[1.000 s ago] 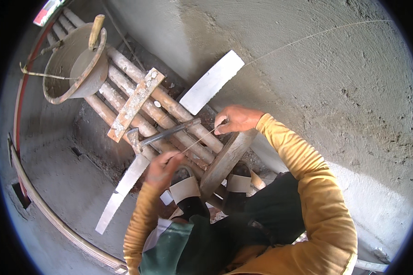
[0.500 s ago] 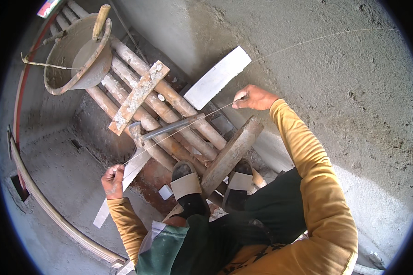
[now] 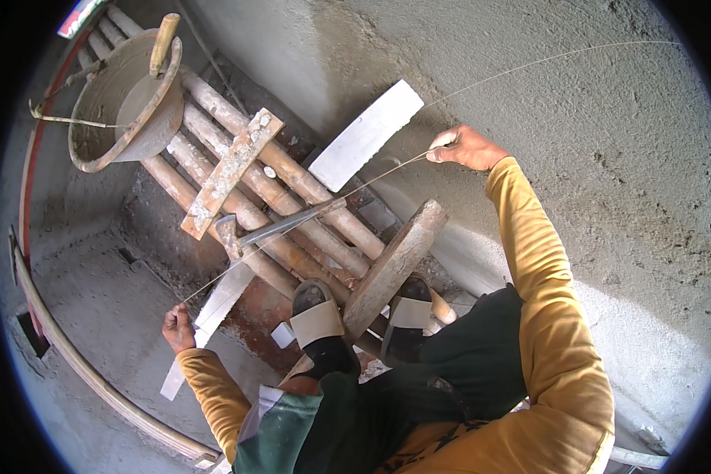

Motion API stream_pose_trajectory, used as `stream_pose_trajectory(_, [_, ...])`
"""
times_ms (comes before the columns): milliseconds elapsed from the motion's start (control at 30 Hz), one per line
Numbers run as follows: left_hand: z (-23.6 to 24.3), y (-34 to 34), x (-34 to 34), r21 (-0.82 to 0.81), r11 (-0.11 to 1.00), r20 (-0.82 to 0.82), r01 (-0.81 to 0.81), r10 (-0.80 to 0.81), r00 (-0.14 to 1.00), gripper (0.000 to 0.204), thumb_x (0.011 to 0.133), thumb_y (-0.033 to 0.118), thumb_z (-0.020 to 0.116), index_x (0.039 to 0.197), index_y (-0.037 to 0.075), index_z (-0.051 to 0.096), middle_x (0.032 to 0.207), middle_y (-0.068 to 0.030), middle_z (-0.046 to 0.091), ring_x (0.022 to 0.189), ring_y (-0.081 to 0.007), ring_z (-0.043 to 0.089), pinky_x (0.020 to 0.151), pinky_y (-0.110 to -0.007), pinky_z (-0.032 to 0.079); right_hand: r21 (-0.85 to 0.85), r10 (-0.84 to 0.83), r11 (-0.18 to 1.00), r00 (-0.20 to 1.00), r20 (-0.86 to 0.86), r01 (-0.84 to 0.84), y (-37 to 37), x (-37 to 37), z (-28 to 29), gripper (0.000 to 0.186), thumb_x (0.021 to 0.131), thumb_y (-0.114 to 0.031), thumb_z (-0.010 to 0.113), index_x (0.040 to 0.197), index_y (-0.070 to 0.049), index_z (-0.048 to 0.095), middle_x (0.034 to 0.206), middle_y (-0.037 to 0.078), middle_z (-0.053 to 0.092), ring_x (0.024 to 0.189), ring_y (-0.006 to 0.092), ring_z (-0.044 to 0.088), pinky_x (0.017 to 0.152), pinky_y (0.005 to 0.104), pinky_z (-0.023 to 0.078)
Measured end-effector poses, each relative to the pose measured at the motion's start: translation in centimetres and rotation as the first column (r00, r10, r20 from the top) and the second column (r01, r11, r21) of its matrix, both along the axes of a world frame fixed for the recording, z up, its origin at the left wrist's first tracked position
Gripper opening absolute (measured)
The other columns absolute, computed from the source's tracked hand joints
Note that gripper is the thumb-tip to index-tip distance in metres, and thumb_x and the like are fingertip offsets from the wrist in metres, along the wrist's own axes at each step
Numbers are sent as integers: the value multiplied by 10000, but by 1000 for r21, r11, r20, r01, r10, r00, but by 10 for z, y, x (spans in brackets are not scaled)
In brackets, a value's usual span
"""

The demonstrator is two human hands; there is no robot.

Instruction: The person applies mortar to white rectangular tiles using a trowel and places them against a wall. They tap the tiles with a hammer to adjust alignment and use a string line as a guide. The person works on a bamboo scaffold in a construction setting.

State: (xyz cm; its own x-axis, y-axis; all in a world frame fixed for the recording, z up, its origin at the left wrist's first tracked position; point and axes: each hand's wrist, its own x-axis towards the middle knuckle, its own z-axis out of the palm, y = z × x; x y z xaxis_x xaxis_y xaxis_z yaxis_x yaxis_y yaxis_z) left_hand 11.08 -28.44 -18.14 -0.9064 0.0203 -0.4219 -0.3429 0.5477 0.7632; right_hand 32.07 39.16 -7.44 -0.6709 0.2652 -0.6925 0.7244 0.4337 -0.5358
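Observation:
A thin string [image 3: 387, 171] runs between my two hands, slanting up from left to right above the poles. My left hand [image 3: 179, 329] pinches its lower end, beside a long pale strip [image 3: 221, 299]. My right hand [image 3: 470, 148] is closed on the other end, near the plastered wall. Below the string lies a hammer [image 3: 270, 229], resting across the poles with its head to the left. Between my right hand and the poles, a white slab [image 3: 366, 136] leans near the wall's base. Another thin line [image 3: 545, 62] curves from the slab's corner across the wall.
I stand in sandals [image 3: 318, 322] on bamboo poles [image 3: 300, 189], a timber beam [image 3: 395, 268] between my feet. A mortar-stained plank [image 3: 233, 174] crosses the poles. At upper left sits a bucket [image 3: 162, 130] with a wooden handle [image 3: 163, 43] over its rim. The rough wall [image 3: 608, 174] rises right.
My hands have moved apart: the left went left and slightly down, the right went right and up. The string between them is stretched longer. The view has shifted slightly.

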Motion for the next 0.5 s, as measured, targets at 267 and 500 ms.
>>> stream_pose_trajectory(267, [-29, -40, 8, 27, 986, -110, -164, 166, 980, 286, 899, 298, 697, 752, 111, 540, 565, 35, 483, 460, -43, 391, 404, -222, 301, -24, 7, 1000, 1000, -4, -8, 9, 8, 4, 305, 843, -325, 709, 980, -54, 737, 909, 67, 709, 891, 190, 635, 873, 347, 480])
stream_pose_trajectory(500, [-44, -67, 10, 64, 963, -112, -262, 267, 957, 293, 921, 283, 661, 754, 110, 493, 580, -22, 526, 424, -98, 466, 371, -255, 370, 3, -5, 1000, 1000, 2, 5, 17, 13, 9, 326, 829, -352, 716, 982, -65, 734, 926, 75, 708, 928, 196, 632, 897, 361, 470])
